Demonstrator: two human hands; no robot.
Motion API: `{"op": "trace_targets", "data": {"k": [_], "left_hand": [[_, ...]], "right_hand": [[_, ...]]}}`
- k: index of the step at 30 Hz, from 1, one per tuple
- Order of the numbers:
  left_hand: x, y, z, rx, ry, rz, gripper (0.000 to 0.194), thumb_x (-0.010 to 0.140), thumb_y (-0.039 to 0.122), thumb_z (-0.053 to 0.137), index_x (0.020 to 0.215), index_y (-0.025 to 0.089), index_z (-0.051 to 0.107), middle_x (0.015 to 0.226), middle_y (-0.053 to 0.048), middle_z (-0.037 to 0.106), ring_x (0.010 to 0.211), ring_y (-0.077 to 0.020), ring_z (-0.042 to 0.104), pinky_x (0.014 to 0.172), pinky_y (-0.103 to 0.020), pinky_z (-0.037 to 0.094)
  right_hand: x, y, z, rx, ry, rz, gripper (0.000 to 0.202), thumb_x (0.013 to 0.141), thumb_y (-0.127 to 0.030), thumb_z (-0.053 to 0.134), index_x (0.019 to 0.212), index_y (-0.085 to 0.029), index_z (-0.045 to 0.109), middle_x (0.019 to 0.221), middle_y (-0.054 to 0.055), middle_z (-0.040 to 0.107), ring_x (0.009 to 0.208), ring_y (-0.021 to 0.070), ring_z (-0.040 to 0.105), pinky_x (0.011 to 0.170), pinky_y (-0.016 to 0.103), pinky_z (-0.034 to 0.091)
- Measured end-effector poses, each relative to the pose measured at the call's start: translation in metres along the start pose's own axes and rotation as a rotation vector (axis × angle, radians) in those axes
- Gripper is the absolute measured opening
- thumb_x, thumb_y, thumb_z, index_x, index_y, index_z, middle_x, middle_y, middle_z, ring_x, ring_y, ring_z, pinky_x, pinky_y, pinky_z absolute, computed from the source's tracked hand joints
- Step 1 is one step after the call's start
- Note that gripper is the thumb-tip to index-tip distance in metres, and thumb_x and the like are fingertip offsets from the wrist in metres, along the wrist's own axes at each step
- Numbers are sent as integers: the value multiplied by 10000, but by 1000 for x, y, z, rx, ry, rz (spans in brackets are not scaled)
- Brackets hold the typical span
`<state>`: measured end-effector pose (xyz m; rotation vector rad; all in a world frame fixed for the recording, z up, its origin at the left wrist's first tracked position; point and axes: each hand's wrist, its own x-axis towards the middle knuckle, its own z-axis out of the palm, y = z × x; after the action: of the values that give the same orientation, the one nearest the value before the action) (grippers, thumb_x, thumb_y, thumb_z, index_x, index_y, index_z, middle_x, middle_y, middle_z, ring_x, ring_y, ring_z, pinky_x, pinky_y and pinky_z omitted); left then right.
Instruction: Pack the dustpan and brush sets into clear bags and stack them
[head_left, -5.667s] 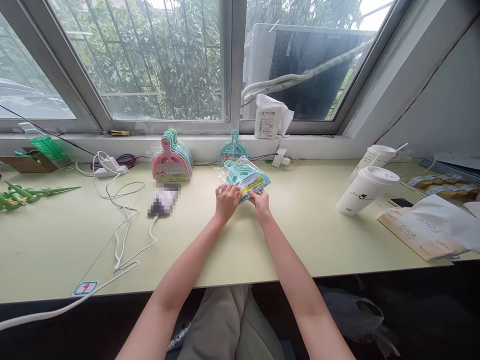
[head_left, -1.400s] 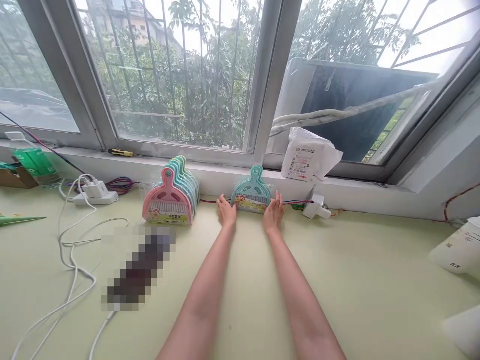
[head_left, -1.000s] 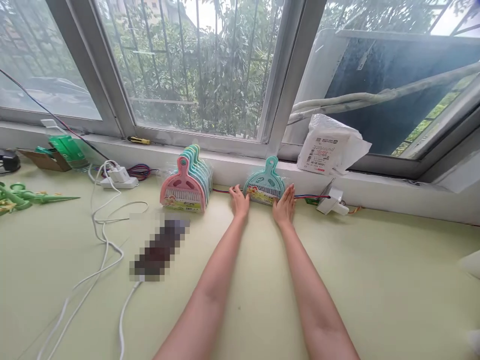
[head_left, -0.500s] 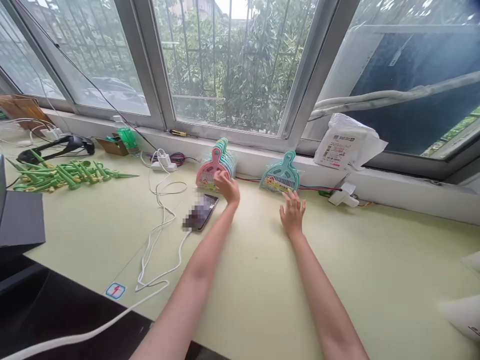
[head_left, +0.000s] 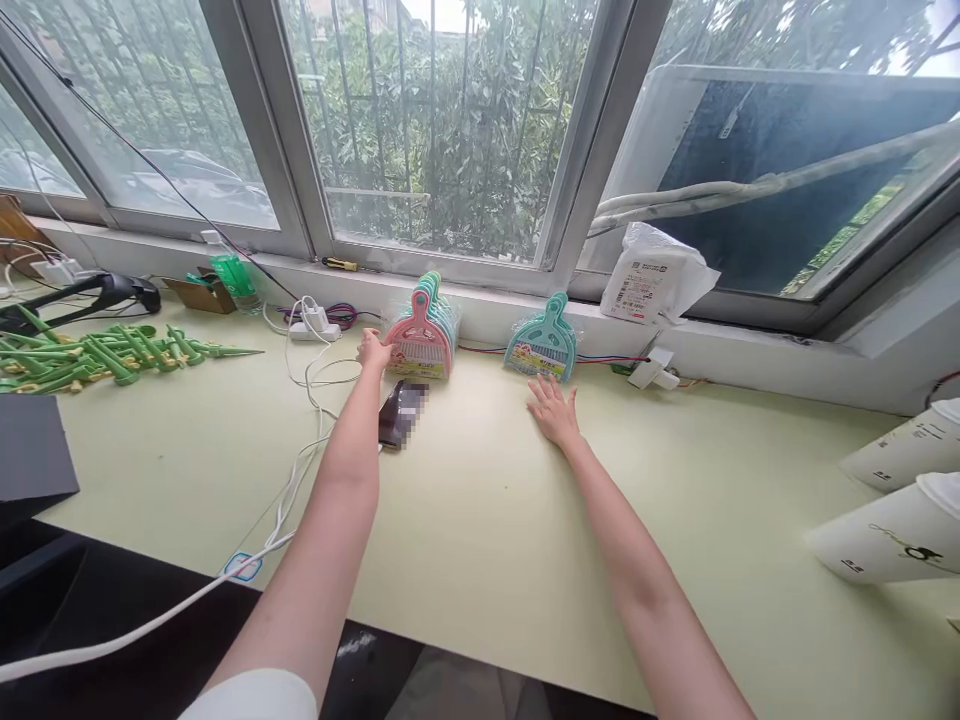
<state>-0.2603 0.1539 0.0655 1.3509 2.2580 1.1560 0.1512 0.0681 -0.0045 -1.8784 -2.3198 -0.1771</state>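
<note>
A stack of small toy dustpan-and-brush sets (head_left: 420, 335), wrapped in clear film, leans upright against the wall below the window, a pink one in front and teal ones behind. My left hand (head_left: 373, 350) is at the left side of this stack, fingers partly bent and apparently not wrapped around it. To the right, a smaller batch of teal dustpan sets (head_left: 541, 340) stands against the same wall. My right hand (head_left: 553, 410) is low before it, fingers spread, the tips near or at its bottom edge. A phone (head_left: 401, 412) lies just in front of the pink set.
Green pointed plastic pieces (head_left: 124, 355) are heaped at left, near a green bottle (head_left: 236, 275). White cables (head_left: 300, 460) trail across the table (head_left: 480, 560). A white plug adapter (head_left: 654, 370) sits by the wall; white paper cups (head_left: 892, 535) lie at right. A white package (head_left: 652, 280) rests on the sill.
My left hand has moved from the front of the pink set to the stack's left side. My right hand stays by the teal set, fingers spread. The view has shifted right.
</note>
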Motion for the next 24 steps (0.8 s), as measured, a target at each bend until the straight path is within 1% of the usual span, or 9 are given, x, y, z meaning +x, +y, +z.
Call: {"op": "trace_targets", "data": {"k": [2, 4, 7, 9, 13, 16, 19, 22, 24], "left_hand": [[5, -1, 2, -26, 6, 8, 413, 693, 306, 752, 1007, 198, 507, 1061, -124, 636, 1131, -295, 524, 888, -397, 389], [12, -3, 4, -94, -23, 40, 353, 658, 306, 766, 900, 183, 540, 1029, -123, 642, 1059, -277, 553, 851, -369, 410], [23, -11, 3, -181, -68, 100, 356, 612, 342, 784, 832, 167, 567, 949, -96, 659, 904, -223, 590, 785, -322, 437], [29, -17, 2, -229, -98, 153, 393, 570, 370, 796, 834, 164, 590, 920, -82, 664, 869, -210, 595, 768, -310, 446], [36, -23, -3, -362, -274, 232, 447, 522, 391, 796, 861, 150, 634, 871, -77, 670, 848, -218, 598, 756, -318, 448], [36, -22, -7, -365, -364, 234, 414, 533, 390, 784, 833, 144, 641, 847, -67, 662, 818, -207, 589, 751, -315, 435], [35, -17, -9, -319, -395, 224, 386, 557, 366, 773, 837, 143, 629, 859, -57, 655, 819, -197, 586, 756, -306, 436], [30, -8, -10, -290, -392, 184, 380, 587, 333, 765, 874, 139, 610, 879, -55, 660, 832, -192, 600, 755, -297, 456], [23, -2, -12, -253, -310, 136, 388, 593, 307, 769, 905, 142, 608, 867, -50, 671, 821, -188, 616, 739, -295, 477]], "right_hand": [[20, 6, 3, -30, -47, 42, 540, 979, -435, 179, 1499, -294, 222, 1597, 10, 147, 1480, 237, 47, 1107, 678, -8], [36, 12, 7, -31, -86, 91, 557, 976, -453, 143, 1502, -283, 214, 1597, 13, 143, 1480, 237, 27, 1101, 685, -16], [55, 19, 14, -16, -97, 150, 575, 970, -470, 115, 1503, -276, 211, 1598, 6, 129, 1480, 241, 5, 1089, 700, -35], [66, 24, 19, -23, -73, 169, 571, 969, -465, 122, 1493, -278, 247, 1598, -5, 133, 1479, 247, -6, 1083, 702, -69], [84, 32, 27, -26, -7, 179, 551, 963, -432, 171, 1471, -272, 312, 1590, 5, 182, 1474, 271, 6, 1068, 703, -118], [89, 33, 30, -21, 57, 185, 538, 955, -396, 209, 1443, -233, 367, 1567, 46, 259, 1465, 281, 59, 1062, 705, -136], [88, 32, 29, -25, 134, 168, 510, 945, -342, 243, 1414, -216, 399, 1537, 74, 317, 1455, 280, 97, 1059, 707, -138], [84, 29, 25, -8, 189, 136, 498, 923, -266, 275, 1398, -200, 410, 1517, 95, 344, 1444, 277, 134, 1067, 703, -125], [82, 27, 22, 14, 224, 127, 501, 900, -215, 295, 1382, -186, 428, 1509, 104, 353, 1437, 272, 159, 1083, 683, -122]]}}
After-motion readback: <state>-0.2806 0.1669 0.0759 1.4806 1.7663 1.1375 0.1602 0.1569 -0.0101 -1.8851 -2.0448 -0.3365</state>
